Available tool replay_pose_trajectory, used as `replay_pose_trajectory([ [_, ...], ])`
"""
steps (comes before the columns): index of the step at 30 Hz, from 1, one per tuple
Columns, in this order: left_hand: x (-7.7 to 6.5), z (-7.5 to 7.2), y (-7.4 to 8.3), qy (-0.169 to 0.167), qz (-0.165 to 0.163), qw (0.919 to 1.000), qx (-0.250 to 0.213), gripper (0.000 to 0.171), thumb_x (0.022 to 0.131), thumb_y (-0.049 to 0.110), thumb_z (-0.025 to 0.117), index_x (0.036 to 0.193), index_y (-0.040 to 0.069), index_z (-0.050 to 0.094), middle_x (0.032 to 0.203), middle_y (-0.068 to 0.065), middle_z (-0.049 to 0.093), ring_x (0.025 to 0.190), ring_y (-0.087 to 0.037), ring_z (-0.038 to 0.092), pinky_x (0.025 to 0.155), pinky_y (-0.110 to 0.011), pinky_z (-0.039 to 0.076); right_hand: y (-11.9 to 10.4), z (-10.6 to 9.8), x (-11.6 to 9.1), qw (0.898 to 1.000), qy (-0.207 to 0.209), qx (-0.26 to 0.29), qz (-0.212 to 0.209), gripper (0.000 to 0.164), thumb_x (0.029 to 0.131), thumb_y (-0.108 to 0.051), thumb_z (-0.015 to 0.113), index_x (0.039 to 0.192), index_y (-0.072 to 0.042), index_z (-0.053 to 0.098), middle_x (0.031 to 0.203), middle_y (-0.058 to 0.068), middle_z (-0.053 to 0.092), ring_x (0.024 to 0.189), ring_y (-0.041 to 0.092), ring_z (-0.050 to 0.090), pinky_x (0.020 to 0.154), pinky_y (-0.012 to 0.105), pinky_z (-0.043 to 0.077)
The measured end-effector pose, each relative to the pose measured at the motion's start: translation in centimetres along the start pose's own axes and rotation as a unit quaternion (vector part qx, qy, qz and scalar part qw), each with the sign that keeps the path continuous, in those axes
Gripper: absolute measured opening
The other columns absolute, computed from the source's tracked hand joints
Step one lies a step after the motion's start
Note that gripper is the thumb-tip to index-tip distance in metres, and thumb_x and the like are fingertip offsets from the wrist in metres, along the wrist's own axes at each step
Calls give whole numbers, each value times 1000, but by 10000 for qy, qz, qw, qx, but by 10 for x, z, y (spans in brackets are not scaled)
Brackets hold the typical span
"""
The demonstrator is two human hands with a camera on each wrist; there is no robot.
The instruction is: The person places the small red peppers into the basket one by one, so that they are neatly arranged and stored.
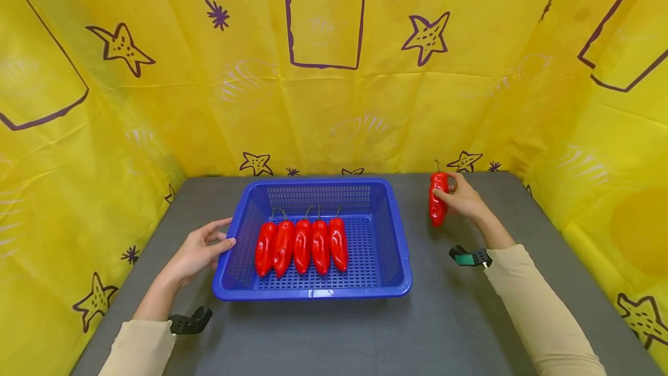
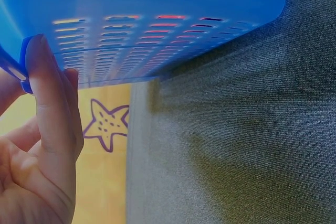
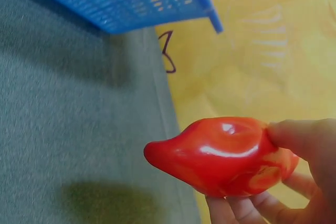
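Observation:
A blue plastic basket with slotted walls stands on the grey table, and several red chili peppers lie side by side in it, stems toward the back. My left hand pinches the basket's left rim between thumb and fingers; the left wrist view shows the hand at that rim from outside. Right of the basket, my right hand holds another red chili pepper by its upper part, its stem up and its tip down. In the right wrist view this pepper is above the table, apart from the basket.
The grey tabletop extends in front of the basket and to both sides. A yellow curtain with dark drawn stars closes off the back and both sides. Black bands with small devices sit on both wrists.

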State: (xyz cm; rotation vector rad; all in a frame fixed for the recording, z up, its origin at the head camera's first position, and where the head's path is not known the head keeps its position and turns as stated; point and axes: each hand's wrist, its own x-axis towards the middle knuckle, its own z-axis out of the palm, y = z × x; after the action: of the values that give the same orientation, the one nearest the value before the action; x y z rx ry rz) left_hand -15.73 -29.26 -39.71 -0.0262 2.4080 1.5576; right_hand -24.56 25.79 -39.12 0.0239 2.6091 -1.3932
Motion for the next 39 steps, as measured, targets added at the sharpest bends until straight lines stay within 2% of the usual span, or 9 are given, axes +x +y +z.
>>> replay_pose_trajectory([
  [5, -1, -1, 2, -11, 36, 10000, 10, 69, 88, 27, 63, 143, 6, 27, 104, -23, 54, 75, -25, 65, 63, -41, 56, -10, 3, -1, 9999, -37, 108, -104, 77, 92, -30, 56, 146, -4, 8, 126, 31, 36, 106, 43, 50, 81, 47, 51],
  [13, -2, -1, 1, -14, 32, 10000, -16, 68, 88, 26, 62, 143, 6, 27, 102, -21, 54, 73, -23, 64, 62, -41, 56, -27, 8, -1, 9991, 24, -8, -426, 74, 90, -30, 59, 144, -4, 16, 121, 30, 41, 95, 39, 59, 66, 37, 57],
  [21, -2, 0, 1, 16, 39, 10000, 35, 69, 87, 28, 63, 143, 7, 28, 101, -20, 54, 72, -23, 63, 62, -40, 56, -52, 14, -7, 9980, -102, -56, -615, 75, 89, -32, 59, 145, -8, 15, 122, 28, 42, 88, 33, 61, 65, 33, 57],
  [33, -2, 1, 1, 33, -59, 10000, 50, 69, 87, 28, 64, 143, 8, 29, 103, -21, 56, 74, -26, 65, 65, -44, 56, -81, 36, -10, 9957, -495, -135, -772, 71, 90, -28, 58, 143, -7, 15, 125, 25, 41, 93, 34, 60, 67, 37, 56],
  [39, -1, 0, 2, 21, -54, 10000, 45, 68, 87, 28, 63, 142, 7, 29, 103, -21, 56, 74, -25, 65, 64, -43, 56, -95, 47, -10, 9937, -685, -197, -862, 69, 90, -25, 59, 141, -5, 17, 125, 26, 43, 91, 34, 61, 63, 34, 56],
])
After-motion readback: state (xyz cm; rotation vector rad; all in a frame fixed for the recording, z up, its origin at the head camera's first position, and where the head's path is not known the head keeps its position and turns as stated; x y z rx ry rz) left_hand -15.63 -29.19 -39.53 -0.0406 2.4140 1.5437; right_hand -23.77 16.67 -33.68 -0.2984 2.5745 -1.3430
